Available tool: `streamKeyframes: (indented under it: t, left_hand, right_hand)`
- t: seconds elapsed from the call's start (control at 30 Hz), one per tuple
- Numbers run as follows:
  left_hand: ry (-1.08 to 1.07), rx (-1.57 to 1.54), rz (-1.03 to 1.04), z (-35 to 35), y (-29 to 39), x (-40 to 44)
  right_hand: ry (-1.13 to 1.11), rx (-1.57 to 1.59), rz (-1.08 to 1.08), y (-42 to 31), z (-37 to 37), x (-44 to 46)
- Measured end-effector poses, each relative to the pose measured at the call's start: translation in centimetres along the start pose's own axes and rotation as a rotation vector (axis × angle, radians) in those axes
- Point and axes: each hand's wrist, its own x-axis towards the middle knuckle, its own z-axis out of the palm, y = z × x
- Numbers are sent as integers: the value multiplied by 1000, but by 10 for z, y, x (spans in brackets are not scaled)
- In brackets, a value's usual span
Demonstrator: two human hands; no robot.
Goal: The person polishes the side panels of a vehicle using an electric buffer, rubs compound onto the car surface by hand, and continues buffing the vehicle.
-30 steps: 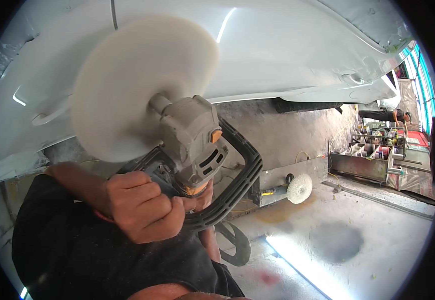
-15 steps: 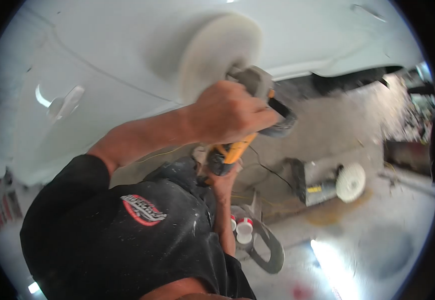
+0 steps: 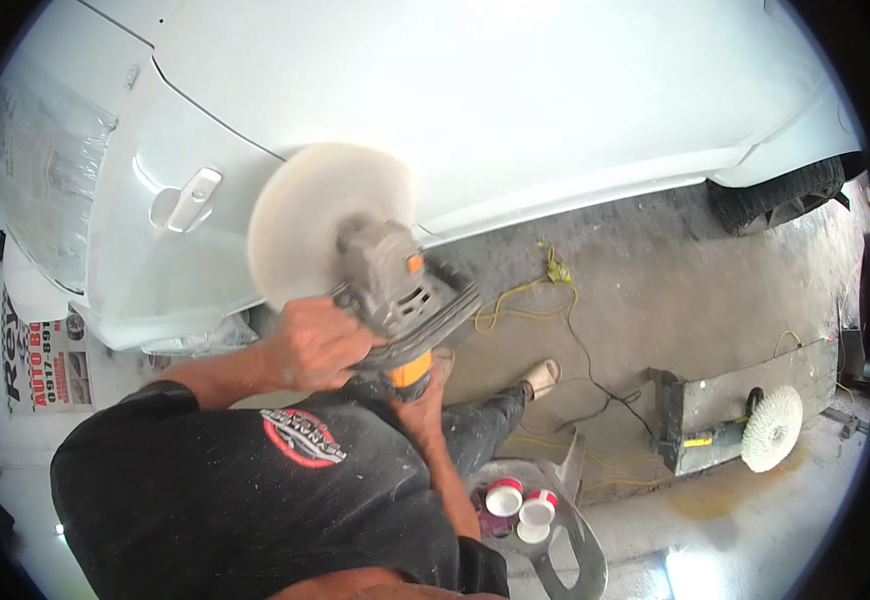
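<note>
A polisher (image 3: 395, 280) with a grey head and orange body is held in both my hands. My left hand (image 3: 320, 345) is wrapped around its black loop handle. Lower down, my right hand (image 3: 423, 400) grips the rear of the body, partly hidden by the tool. The round white buffing pad (image 3: 330, 225) is blurred as if spinning, close against the white car's side (image 3: 555, 110). I cannot tell how much of it touches. Left of the pad is a door handle (image 3: 195, 200), separated from it by a panel gap.
A second polisher with a white pad (image 3: 772, 428) lies on a grey stand (image 3: 695, 400) at right. Several red-and-white containers (image 3: 504, 497) rest on a grey chair (image 3: 590, 560) beside me. Yellow and black cords (image 3: 525, 290) trail over the floor. A car wheel (image 3: 785, 200) stands at upper right.
The polisher has moved along the car's side to the left, nearer the door handle. My view has shifted too, showing more floor. Both hands keep their hold.
</note>
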Motion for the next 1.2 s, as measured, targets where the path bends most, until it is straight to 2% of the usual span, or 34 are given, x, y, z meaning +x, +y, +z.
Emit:
streamKeyframes:
  t: [0.13,0.23,0.27,0.33,0.4,0.5,0.67,0.77,0.83,0.9,0.97,1.07,1.13,1.2]
  left_hand:
    - [44,40,37,-10,-3,-7]
    - [53,75,106,-19,1,18]
    - [78,98,141,-18,0,33]
    - [128,121,190,-18,3,70]
    - [184,116,237,-10,4,108]
    - [288,110,337,9,2,172]
    - [435,78,469,30,-15,254]
    - [470,78,467,21,-15,248]
    - [418,101,431,-3,-9,209]
    - [336,109,389,-24,-4,162]
    - [124,211,297,-55,9,115]
    - [169,224,218,-54,15,63]
    - [187,223,155,-54,23,54]
    - [207,189,189,-53,21,61]
  right_hand:
    - [14,-87,-1,8,33,-4]
    - [32,59,9,-6,26,-1]
    - [30,62,-5,-3,18,4]
    - [62,212,-3,-51,-4,9]
    - [100,174,-184,-64,-31,18]
    - [286,36,-294,-108,-79,39]
    - [423,-43,-286,-164,-139,64]
    - [455,-48,-330,-171,-136,64]
    - [408,-68,-370,-153,-121,64]
    - [356,-39,-350,-137,-90,55]
    - [205,-94,-273,-103,-65,48]
    - [105,-92,-290,-94,-30,32]
    - [59,-119,-266,-88,-24,26]
    - [58,-135,-289,-98,-26,26]
